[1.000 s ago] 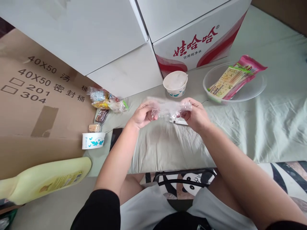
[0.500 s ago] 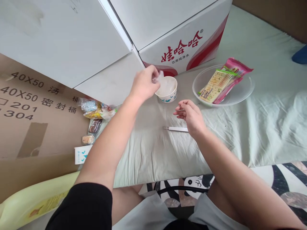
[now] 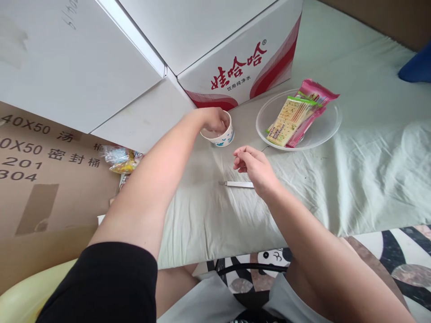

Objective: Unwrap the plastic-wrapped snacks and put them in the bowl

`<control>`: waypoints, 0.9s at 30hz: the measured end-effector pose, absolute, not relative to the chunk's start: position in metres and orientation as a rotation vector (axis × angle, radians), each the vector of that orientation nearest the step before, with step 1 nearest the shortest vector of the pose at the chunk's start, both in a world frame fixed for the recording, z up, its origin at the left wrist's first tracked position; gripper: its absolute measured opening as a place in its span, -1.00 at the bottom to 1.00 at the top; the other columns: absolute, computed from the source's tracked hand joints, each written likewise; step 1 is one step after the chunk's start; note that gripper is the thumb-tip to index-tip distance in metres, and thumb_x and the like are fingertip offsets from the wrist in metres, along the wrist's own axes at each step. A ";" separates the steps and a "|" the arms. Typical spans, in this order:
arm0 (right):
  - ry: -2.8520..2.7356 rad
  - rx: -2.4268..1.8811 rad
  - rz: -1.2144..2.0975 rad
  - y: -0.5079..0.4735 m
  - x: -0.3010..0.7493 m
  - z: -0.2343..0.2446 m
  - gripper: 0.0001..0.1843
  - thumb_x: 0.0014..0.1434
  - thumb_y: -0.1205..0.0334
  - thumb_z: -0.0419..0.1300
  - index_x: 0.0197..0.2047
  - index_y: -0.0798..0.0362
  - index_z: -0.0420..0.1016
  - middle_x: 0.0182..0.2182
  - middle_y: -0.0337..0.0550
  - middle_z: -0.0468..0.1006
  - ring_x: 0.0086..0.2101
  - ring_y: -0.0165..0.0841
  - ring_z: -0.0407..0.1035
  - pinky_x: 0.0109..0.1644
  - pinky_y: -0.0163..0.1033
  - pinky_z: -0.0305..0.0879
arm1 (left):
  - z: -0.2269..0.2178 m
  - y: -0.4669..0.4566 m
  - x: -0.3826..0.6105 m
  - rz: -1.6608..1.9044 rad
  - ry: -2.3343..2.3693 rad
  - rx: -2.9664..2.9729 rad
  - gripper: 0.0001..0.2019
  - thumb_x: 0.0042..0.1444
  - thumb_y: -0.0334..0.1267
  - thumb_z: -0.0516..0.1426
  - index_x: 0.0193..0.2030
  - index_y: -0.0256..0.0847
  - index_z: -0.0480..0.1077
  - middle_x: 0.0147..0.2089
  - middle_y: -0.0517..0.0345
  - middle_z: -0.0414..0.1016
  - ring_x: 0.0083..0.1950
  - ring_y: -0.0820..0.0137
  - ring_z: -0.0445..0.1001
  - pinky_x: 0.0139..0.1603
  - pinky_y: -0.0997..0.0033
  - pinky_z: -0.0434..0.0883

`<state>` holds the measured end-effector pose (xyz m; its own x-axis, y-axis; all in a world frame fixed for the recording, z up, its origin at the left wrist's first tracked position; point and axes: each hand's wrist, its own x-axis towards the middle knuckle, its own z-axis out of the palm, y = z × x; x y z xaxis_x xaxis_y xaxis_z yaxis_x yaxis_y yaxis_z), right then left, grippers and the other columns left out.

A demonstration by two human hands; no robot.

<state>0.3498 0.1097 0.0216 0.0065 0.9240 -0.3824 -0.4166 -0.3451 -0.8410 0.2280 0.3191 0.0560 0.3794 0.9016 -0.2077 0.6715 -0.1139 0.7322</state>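
My left hand [image 3: 213,120] reaches forward into a small white paper cup [image 3: 224,137] with blue leaf marks, its fingers down inside the cup and curled, so what they hold is hidden. My right hand [image 3: 255,169] hovers loosely curled over the pale green sheet [image 3: 353,175], holding nothing, just above a thin white strip [image 3: 237,184] lying flat on the sheet.
A clear plastic bowl [image 3: 328,128] holds packets of crackers [image 3: 292,117] to the right of the cup. A white and red carton [image 3: 235,58] stands behind. Small wrapped snacks [image 3: 121,159] lie at the left by a brown cardboard box [image 3: 40,179].
Both hands held clear plastic wrap together a second ago. My left hand carried it forward and now dips into the paper cup; my right hand let go and stays near the white strip.
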 end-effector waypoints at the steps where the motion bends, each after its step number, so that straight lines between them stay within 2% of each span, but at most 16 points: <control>1: -0.617 -1.188 1.583 0.110 0.350 0.021 -0.85 0.00 0.11 0.13 -0.37 -0.02 0.41 -0.48 -0.29 0.47 -0.43 -0.41 0.39 -0.30 -0.27 0.25 | 0.055 0.320 0.230 0.153 1.442 2.007 -0.65 -0.56 -0.72 0.32 -0.71 -0.21 0.37 -0.65 0.21 0.35 -0.34 0.16 0.53 -0.16 0.23 0.43; 3: -0.606 -1.191 1.588 0.111 0.349 0.021 -0.86 -0.01 0.12 0.13 -0.37 -0.02 0.41 -0.50 -0.29 0.47 -0.44 -0.40 0.38 -0.32 -0.27 0.24 | 0.051 0.319 0.235 -0.235 1.553 2.204 -0.68 -0.44 -0.58 0.37 -0.70 -0.18 0.33 -0.63 0.21 0.32 -0.19 0.09 0.56 -0.06 0.25 0.41; 5: -0.608 -1.176 1.594 0.112 0.348 0.021 -0.86 -0.01 0.12 0.13 -0.38 -0.02 0.40 -0.51 -0.29 0.46 -0.46 -0.41 0.37 -0.33 -0.27 0.22 | 0.043 0.317 0.240 -0.411 1.608 2.289 -0.68 -0.33 -0.48 0.38 -0.70 -0.16 0.29 -0.61 0.18 0.30 -0.07 0.04 0.56 0.03 0.23 0.40; 10: -0.641 -1.154 1.595 0.115 0.346 0.020 -0.86 0.00 0.11 0.13 -0.39 -0.02 0.39 -0.52 -0.32 0.43 -0.48 -0.42 0.35 -0.31 -0.26 0.22 | 0.026 0.313 0.252 -0.587 1.565 2.227 -0.71 -0.35 -0.50 0.34 -0.70 -0.16 0.30 -0.58 0.14 0.35 0.10 -0.03 0.50 0.26 0.14 0.32; 13: -0.679 -1.165 1.583 0.116 0.343 0.019 -0.86 0.00 0.11 0.14 -0.39 -0.02 0.39 -0.52 -0.32 0.43 -0.48 -0.42 0.34 -0.33 -0.26 0.20 | 0.044 0.311 0.255 -0.655 1.543 2.101 -0.80 -0.32 -0.50 0.33 -0.62 -0.18 0.42 -0.51 0.12 0.43 0.05 0.04 0.52 0.20 0.16 0.37; 16: -0.708 -1.184 1.558 0.115 0.339 0.015 -0.87 0.00 0.13 0.13 -0.38 -0.02 0.40 -0.52 -0.31 0.44 -0.48 -0.42 0.34 -0.35 -0.26 0.18 | 0.081 0.299 0.241 -0.434 1.550 1.986 -0.85 -0.19 -0.48 0.26 -0.43 -0.22 0.56 -0.39 0.11 0.52 -0.11 0.17 0.57 0.01 0.19 0.45; 18: -0.732 -1.194 1.518 0.113 0.335 0.012 -0.88 0.01 0.13 0.13 -0.38 -0.02 0.39 -0.53 -0.31 0.43 -0.49 -0.42 0.33 -0.34 -0.25 0.19 | 0.103 0.280 0.218 -0.154 1.578 2.058 -0.81 -0.10 -0.48 0.19 -0.32 -0.22 0.56 -0.28 0.11 0.54 -0.10 0.24 0.56 0.00 0.23 0.43; 20: -0.798 -1.216 1.447 0.107 0.331 0.009 -0.88 0.03 0.13 0.12 -0.38 -0.02 0.39 -0.54 -0.30 0.42 -0.49 -0.41 0.31 -0.32 -0.24 0.22 | 0.112 0.251 0.181 0.186 1.624 2.124 -0.82 0.01 -0.46 0.11 -0.28 -0.21 0.51 -0.26 0.13 0.53 -0.10 0.31 0.53 0.02 0.29 0.41; 22: -0.920 -1.271 1.346 0.099 0.326 0.006 -0.87 0.04 0.13 0.12 -0.36 -0.03 0.40 -0.53 -0.29 0.42 -0.48 -0.39 0.31 -0.31 -0.23 0.22 | 0.106 0.212 0.135 0.582 1.652 2.067 -0.84 0.10 -0.42 0.06 -0.27 -0.22 0.48 -0.33 0.15 0.51 -0.22 0.36 0.51 -0.05 0.33 0.43; 25: -1.173 -1.422 1.152 0.083 0.318 0.000 -0.85 0.05 0.13 0.12 -0.33 -0.02 0.44 -0.52 -0.26 0.46 -0.46 -0.35 0.32 -0.30 -0.20 0.21 | 0.078 0.154 0.055 0.624 1.880 1.964 -0.92 0.09 -0.38 0.11 -0.37 -0.20 0.43 -0.38 0.16 0.48 -0.27 0.35 0.49 -0.06 0.32 0.44; 27: -1.327 -1.520 1.036 0.072 0.313 -0.004 -0.84 0.06 0.14 0.13 -0.31 -0.01 0.47 -0.50 -0.23 0.50 -0.45 -0.33 0.34 -0.28 -0.18 0.23 | 0.057 0.127 0.004 0.594 2.159 1.843 -0.96 0.07 -0.39 0.16 -0.37 -0.19 0.42 -0.29 0.09 0.52 -0.17 0.26 0.53 0.06 0.22 0.45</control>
